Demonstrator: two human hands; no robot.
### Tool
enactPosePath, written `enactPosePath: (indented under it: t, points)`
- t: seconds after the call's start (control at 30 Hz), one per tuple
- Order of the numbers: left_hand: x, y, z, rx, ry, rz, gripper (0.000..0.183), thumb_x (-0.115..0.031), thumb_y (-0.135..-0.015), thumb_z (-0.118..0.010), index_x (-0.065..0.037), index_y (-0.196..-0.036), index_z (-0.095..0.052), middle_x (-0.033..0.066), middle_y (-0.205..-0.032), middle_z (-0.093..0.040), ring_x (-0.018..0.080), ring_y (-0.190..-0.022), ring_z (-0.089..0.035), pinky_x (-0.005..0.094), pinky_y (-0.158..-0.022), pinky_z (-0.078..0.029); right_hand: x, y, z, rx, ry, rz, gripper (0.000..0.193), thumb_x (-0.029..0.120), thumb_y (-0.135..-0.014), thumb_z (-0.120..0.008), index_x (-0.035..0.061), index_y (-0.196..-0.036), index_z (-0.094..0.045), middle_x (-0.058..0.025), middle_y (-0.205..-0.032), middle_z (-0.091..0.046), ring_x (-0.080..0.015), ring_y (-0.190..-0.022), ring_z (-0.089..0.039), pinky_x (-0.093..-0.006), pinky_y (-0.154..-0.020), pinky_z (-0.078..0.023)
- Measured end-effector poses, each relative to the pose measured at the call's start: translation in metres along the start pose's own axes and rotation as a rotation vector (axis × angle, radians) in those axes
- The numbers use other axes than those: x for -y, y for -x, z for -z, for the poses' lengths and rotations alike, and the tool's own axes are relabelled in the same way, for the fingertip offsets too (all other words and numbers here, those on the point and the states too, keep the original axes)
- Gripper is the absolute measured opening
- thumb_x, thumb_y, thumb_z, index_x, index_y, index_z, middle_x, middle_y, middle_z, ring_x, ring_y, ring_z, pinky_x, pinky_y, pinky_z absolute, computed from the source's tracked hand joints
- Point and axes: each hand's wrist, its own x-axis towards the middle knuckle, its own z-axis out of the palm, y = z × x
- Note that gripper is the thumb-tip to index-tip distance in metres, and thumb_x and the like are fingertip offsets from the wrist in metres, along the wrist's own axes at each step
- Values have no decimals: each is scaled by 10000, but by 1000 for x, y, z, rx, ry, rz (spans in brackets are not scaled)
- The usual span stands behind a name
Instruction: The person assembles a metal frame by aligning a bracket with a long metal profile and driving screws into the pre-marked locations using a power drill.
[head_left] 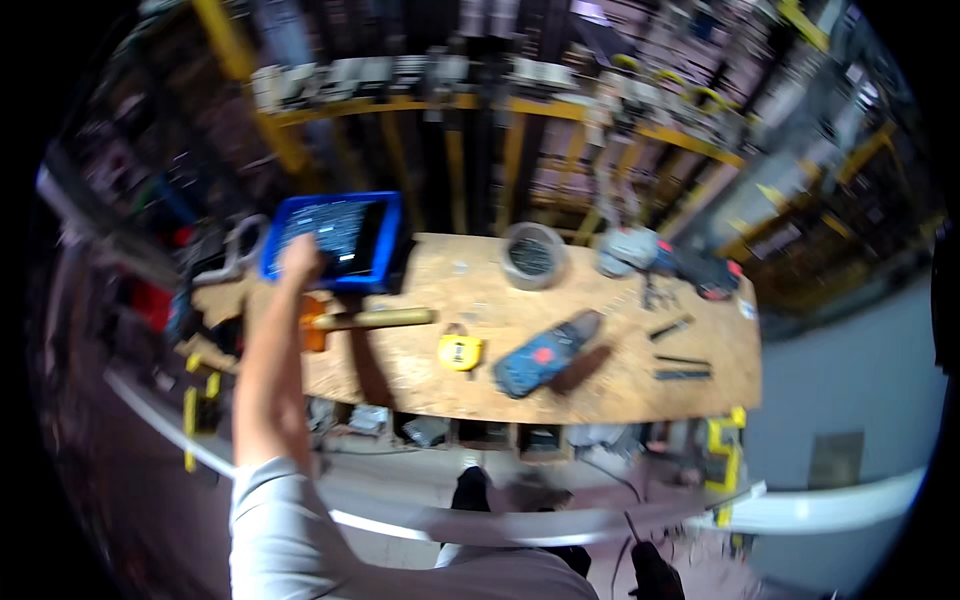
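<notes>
My left arm stretches forward over the left part of the wooden workbench [620, 395]. At its end my left hand [302, 262] reaches into a blue bin [394, 215] holding many small, shiny metal pieces, possibly screws or nails. Motion blurs the fingers, so whether they hold a piece is unclear. Just below the bin, partly behind my forearm, lies a tool with a wooden handle [385, 318] and an orange end [314, 324]. My right hand does not show in the picture.
On the bench are a yellow tape measure [460, 351], a blue-grey elongated tool [540, 358], a round tub [508, 262] of small dark pieces, a cordless power tool [708, 275] and dark bars [683, 375]. Behind stands a yellow rack [400, 106]. A pale rail [620, 518] crosses in front.
</notes>
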Motion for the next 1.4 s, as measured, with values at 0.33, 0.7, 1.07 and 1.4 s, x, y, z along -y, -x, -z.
enactPosePath:
  t: [0.33,0.7,1.07,1.4]
  points:
    - [44,-35,-30,-86,-18,-193,188,-65,-842,-648,4,-1015,-675,287,-1073,-704,495,-1055,-662,556,-896,-527,-8,82,0,-125,-87,39,748,67,-806,-814,-22,-1487,-518,-146,-1208,-754,-146,-1080,-716,-306,-932,-565]
    - [125,-40,14,-416,145,-395,283,-184,-877,-697,48,-779,-566,265,-733,-567,426,-702,-552,524,-664,-407,-55,99,41,38,-330,150,814,47,-807,-807,-13,-1543,-466,-156,-1346,-707,-148,-1152,-681,-300,-979,-527]
    - [-210,443,102,335,1213,-224,246,-199,-1018,-630,-57,-816,-631,-12,-656,-537,91,-577,-478,252,-553,-386,-229,109,146,117,-639,257,832,81,-799,-841,-14,-1544,-483,-186,-1473,-620,-235,-1311,-635,-339,-1126,-442]
    - [-467,738,79,943,1102,-528,140,-7,-821,-805,39,-782,-678,39,-775,-688,112,-673,-590,281,-601,-455,-336,116,269,201,-629,376,900,94,-757,-890,-39,-1542,-472,-187,-1338,-709,-188,-1152,-700,-329,-1050,-486]
